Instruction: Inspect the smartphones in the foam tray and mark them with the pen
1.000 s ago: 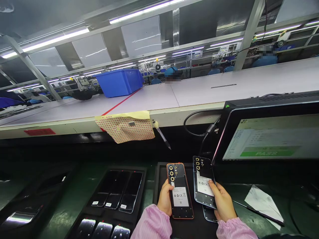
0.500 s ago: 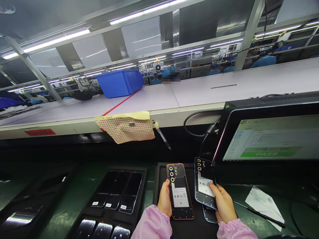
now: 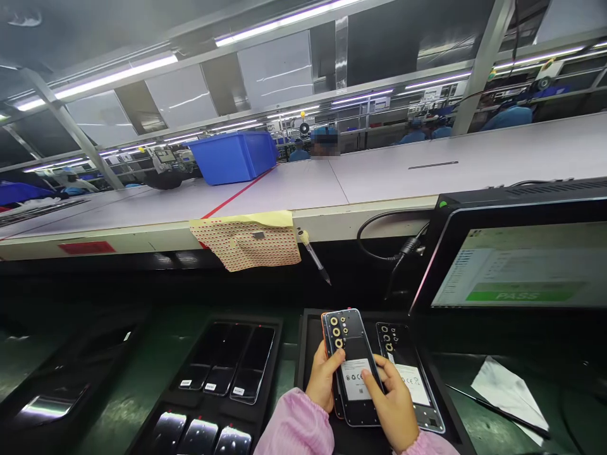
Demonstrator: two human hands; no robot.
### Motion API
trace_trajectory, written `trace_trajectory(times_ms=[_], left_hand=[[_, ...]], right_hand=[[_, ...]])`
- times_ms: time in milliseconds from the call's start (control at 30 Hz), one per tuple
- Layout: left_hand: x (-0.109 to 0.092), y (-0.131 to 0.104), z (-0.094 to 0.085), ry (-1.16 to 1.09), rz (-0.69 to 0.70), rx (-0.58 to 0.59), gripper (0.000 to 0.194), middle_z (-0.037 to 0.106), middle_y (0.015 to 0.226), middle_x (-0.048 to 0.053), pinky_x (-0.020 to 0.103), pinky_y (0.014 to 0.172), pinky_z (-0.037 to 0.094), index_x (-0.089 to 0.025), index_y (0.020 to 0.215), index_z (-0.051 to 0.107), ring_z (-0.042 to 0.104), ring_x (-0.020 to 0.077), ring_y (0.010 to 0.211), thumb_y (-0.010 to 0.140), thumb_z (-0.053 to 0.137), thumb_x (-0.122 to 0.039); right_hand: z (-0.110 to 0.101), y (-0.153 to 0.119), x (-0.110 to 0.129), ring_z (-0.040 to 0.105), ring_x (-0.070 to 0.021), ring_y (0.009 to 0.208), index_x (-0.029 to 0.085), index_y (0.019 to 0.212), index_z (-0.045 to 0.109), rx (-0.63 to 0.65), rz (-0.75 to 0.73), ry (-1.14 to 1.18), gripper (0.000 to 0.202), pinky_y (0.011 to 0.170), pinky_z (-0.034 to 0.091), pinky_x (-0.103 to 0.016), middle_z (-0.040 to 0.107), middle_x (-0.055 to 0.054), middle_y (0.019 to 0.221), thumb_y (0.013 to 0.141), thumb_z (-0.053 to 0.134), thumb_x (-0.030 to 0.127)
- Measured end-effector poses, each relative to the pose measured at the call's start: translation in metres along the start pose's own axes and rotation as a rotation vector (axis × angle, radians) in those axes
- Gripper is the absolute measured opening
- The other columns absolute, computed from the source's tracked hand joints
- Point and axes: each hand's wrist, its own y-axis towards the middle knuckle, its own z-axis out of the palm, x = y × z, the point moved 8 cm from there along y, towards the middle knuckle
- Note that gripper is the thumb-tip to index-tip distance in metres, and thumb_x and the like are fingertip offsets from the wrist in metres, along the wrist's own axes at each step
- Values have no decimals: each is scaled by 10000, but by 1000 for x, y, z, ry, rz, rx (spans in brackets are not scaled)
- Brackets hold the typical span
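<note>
My left hand [image 3: 322,379] grips two phones stacked face to back, its thumb on the upper one. The upper phone [image 3: 353,351] has a pale frame, gold camera rings and a white label. Beneath it, only the left edge of an orange-framed phone [image 3: 338,407] shows. Reaching from the right, my right hand [image 3: 394,404] pinches the upper phone, thumb over its label. Another pale-framed phone [image 3: 403,347] lies in a black foam tray [image 3: 309,325] behind my right hand, which partly covers it.
A second black tray [image 3: 279,335] on the left holds several phones, screens up. To the right stand a monitor [image 3: 521,259] showing PASS, a white cloth [image 3: 507,388] and a thin black tool [image 3: 502,411]. A pen [image 3: 315,258] hangs at the shelf edge.
My right hand has lifted the pale-framed phone leftward onto the orange one in my left hand. The phone that was underneath it is now uncovered in the tray. The view has shifted slightly.
</note>
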Motion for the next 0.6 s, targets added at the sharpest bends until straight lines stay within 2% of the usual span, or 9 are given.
trace_trajectory(times_ms=[100,167,300,400,500,600], left_hand=[[-1,-1,-2,14,24,-14,284,657,866,47,317,787,442,-157,935,554,620,176,807,684,679,-199],[-1,-1,-3,34,32,-35,299,654,874,50,316,769,451,-159,952,541,622,173,792,692,676,-218],[3,0,-6,69,12,-91,318,655,883,62,313,752,461,-164,958,524,627,196,824,701,665,-286],[5,1,-7,68,0,-108,336,658,879,63,317,750,464,-170,960,527,629,206,829,691,668,-315],[4,2,-8,73,-4,-108,339,659,893,67,320,757,463,-171,957,541,628,210,838,686,670,-328],[3,1,-7,79,-7,-93,342,658,920,72,320,772,458,-174,973,548,623,212,863,693,663,-332]], right_hand=[[3,-3,-7,626,-246,761,195,1006,496,-2,-69,-129,426,684,511,-385,662,-68,834,677,616,437],[-2,-3,-5,599,-247,805,200,990,518,-76,-171,-296,379,739,478,-408,631,-68,867,703,576,442],[0,-9,11,502,-269,898,208,926,553,-189,-416,-642,301,817,391,-471,547,-73,893,744,507,444],[2,-15,30,413,-300,1046,172,1057,477,-262,-539,-723,376,877,336,-494,450,-127,1065,778,464,424],[-9,-17,51,332,-325,1146,126,1163,373,-367,-624,-792,487,939,271,-500,349,-183,1199,786,445,425],[-31,-8,58,329,-383,1138,88,1121,414,-473,-595,-926,542,921,270,-543,352,-220,1185,761,419,493]])
